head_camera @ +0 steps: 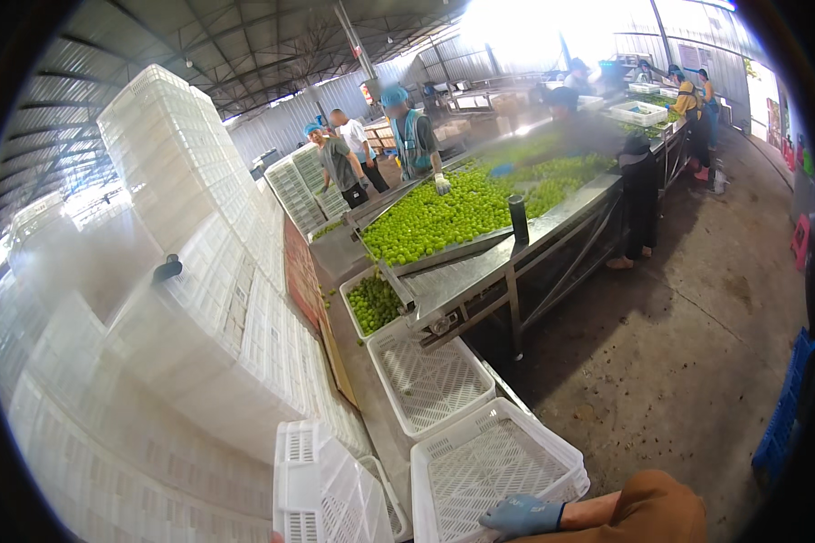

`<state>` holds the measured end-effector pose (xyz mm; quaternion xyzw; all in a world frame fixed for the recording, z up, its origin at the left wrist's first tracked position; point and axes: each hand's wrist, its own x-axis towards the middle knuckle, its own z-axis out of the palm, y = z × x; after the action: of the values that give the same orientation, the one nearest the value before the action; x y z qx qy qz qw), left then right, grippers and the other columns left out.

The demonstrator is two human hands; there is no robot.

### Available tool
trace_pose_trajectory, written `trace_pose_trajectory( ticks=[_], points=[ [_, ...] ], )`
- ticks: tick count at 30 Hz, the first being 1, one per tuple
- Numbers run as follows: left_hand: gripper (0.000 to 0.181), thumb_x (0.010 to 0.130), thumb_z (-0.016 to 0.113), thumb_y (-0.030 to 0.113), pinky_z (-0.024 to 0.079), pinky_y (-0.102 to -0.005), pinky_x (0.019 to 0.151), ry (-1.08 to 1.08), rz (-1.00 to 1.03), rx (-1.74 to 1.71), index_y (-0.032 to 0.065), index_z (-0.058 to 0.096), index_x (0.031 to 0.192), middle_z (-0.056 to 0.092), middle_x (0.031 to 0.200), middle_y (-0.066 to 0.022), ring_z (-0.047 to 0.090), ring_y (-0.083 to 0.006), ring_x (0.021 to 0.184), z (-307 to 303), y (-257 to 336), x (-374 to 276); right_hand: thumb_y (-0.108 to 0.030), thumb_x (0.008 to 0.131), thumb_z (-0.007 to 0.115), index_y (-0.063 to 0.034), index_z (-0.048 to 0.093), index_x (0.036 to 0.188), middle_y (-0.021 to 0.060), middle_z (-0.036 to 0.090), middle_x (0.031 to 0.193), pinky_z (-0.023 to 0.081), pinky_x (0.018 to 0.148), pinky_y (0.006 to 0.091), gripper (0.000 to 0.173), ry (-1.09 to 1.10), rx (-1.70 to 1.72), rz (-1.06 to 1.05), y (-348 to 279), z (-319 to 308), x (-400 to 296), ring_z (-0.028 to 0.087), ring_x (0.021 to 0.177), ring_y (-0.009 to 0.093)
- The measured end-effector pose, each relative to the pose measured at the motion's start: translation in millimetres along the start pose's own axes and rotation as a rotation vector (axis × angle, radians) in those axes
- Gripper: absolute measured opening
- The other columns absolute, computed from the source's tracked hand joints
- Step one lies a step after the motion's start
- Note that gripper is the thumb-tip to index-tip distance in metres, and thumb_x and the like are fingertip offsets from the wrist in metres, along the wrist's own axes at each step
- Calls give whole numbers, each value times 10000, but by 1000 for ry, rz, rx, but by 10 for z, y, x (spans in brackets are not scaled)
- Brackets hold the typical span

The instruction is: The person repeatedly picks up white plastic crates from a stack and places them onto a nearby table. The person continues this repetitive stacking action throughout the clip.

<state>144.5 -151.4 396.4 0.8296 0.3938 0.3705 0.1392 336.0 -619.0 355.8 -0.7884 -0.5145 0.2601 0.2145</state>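
My right hand [521,514], in a grey-blue glove, reaches over the near side of an empty white plastic crate [431,499], its fingers inside and its thumb hidden. Of my left hand only a bare fingertip [277,537] shows at the bottom edge, against a white crate [333,482] tipped on its side; its grip is hidden. Another empty crate [421,431] lies just beyond. Past it, a crate [345,298] of small green fruit stands under the end of a metal sorting table [462,271] heaped with green fruit [435,220].
Tall stacks of white crates [210,319] fill the left. A co-worker in a blue cap [414,136] has a gloved hand on the fruit; another in dark clothes [638,190] stands across the table. Several more people are farther back. A blue plastic pallet or crate [784,400] is at the right.
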Motion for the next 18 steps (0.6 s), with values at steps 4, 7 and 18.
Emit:
trace_pose_trajectory(
  ticks=[4, 7, 18],
  points=[
    [542, 1013, 678, 412, 573, -499, 703, -70, -458, -352, -60, 711, 1278, 746, 1084, -190, 694, -336, 892, -158, 191, 29, -339, 952, 700, -34, 630, 1134, 223, 735, 1035, 575, 836, 542, 362, 8, -3, -20, 92, 105, -26, 727, 993, 444],
    [549, 1033, 649, 414, 589, -487, 720, -48, -671, -509, -63, 708, 1298, 745, 1134, -212, 705, -325, 906, -425, 573, 18, -360, 939, 712, -32, 636, 1136, 219, 738, 1036, 574, 849, 542, 389, 18, -3, 14, 2, 78, -81, 728, 994, 442],
    [648, 1025, 656, 488, 470, -450, 1117, -103, -639, -279, -43, 671, 1396, 661, 1445, -228, 611, -385, 1292, -637, 781, 146, -392, 894, 752, -30, 633, 1140, 216, 740, 1040, 565, 875, 536, 454, 0, -19, 55, -86, 51, -103, 721, 1007, 444]
  ],
)
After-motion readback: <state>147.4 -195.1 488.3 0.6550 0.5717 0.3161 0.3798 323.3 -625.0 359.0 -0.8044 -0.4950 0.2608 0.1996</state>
